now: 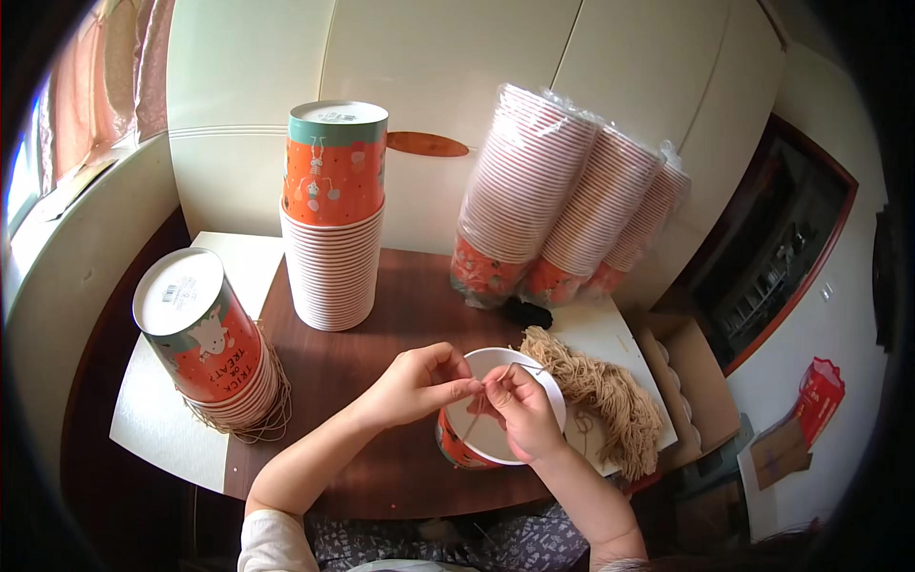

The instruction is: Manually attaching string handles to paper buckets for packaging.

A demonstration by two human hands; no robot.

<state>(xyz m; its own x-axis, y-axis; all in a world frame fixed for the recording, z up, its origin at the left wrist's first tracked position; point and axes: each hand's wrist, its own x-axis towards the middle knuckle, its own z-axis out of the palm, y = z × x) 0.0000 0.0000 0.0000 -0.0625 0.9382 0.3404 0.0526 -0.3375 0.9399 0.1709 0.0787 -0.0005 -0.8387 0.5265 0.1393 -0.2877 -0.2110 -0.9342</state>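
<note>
Over a white-rimmed paper bucket (452, 448) with an orange printed outside, my two hands meet with fingertips pinched together. A thin tan cord (473, 418) runs down from between them toward the bucket's inside. My left hand (429, 383) has thumb and forefinger closed on this cord, near the bucket's upper left rim. Close beside it, my right hand (522, 412) pinches the cord too, above the right half of the opening. The bucket stands upright, its rim partly covered by my right hand. Right of it lies a thick bundle of tan cords (610, 405).
A tall stack of nested orange buckets (334, 238) stands upside down behind my left arm. Another stack (205, 329), loosely surrounded by cords, is at the left. Plastic-wrapped stacks (534, 181) stand at the back right. Beyond the table's right edge is a cardboard box (701, 367).
</note>
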